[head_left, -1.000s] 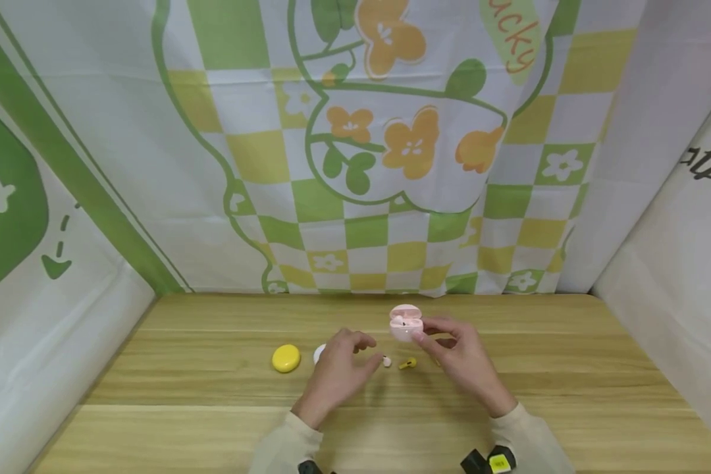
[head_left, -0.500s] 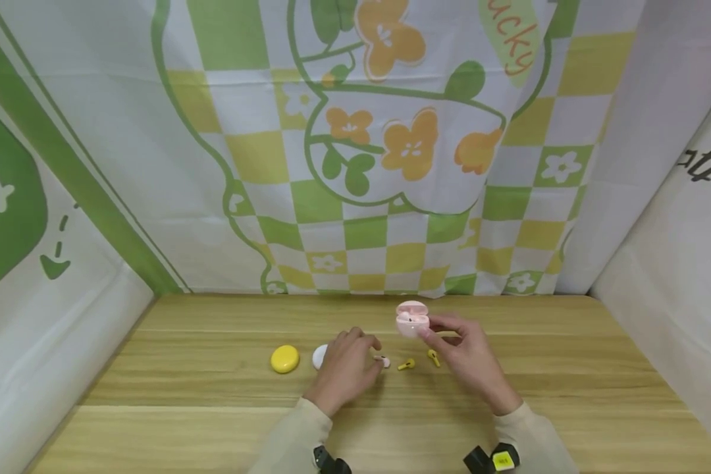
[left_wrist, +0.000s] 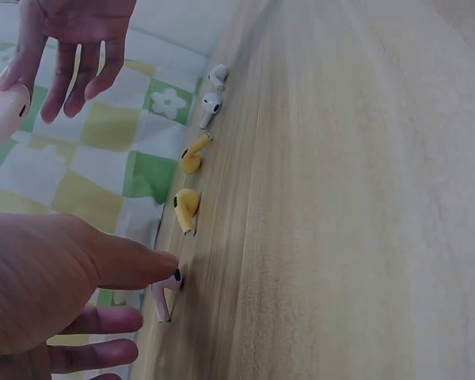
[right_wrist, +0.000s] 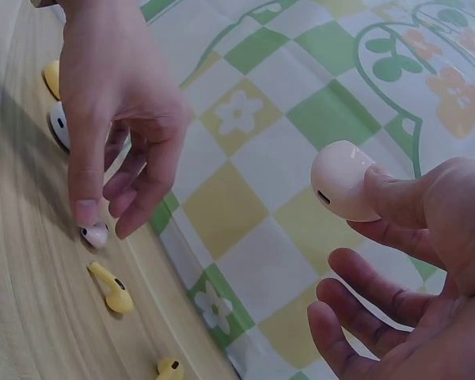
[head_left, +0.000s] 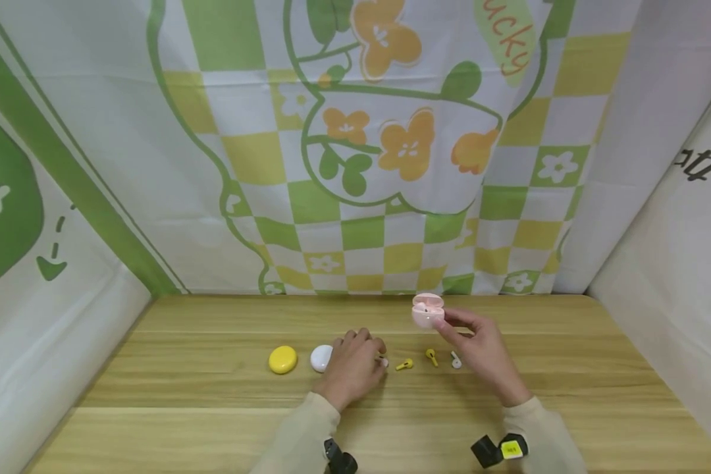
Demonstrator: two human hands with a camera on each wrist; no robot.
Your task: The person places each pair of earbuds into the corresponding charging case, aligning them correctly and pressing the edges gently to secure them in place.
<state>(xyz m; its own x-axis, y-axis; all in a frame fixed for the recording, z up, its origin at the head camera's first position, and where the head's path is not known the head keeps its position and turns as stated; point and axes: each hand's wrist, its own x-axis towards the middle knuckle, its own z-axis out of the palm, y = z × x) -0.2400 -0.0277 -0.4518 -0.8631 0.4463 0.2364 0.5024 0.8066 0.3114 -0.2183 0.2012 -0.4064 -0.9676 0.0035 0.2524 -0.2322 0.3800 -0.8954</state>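
My right hand [head_left: 480,349] holds an open pink earbud case [head_left: 428,311] above the table, gripped between thumb and fingers. One earbud appears to sit inside it. My left hand [head_left: 354,365] is low over the table, with its thumb tip on a pale pink earbud [left_wrist: 163,298]; its other fingers stand apart from the thumb. To the right of that earbud lie two yellow earbuds, the nearer [head_left: 404,365] and the farther [head_left: 431,357]. Beyond them, two white earbuds [left_wrist: 210,106] show in the left wrist view.
At the left on the wooden table [head_left: 213,428] lie a closed yellow case [head_left: 282,359] and a white case [head_left: 321,359] partly hidden by my left hand. A patterned cloth [head_left: 367,230] hangs along the table's back edge.
My left hand has come down onto the pale pink earbud. The right hand has moved right and slightly up with the case, uncovering a yellow and a white earbud.
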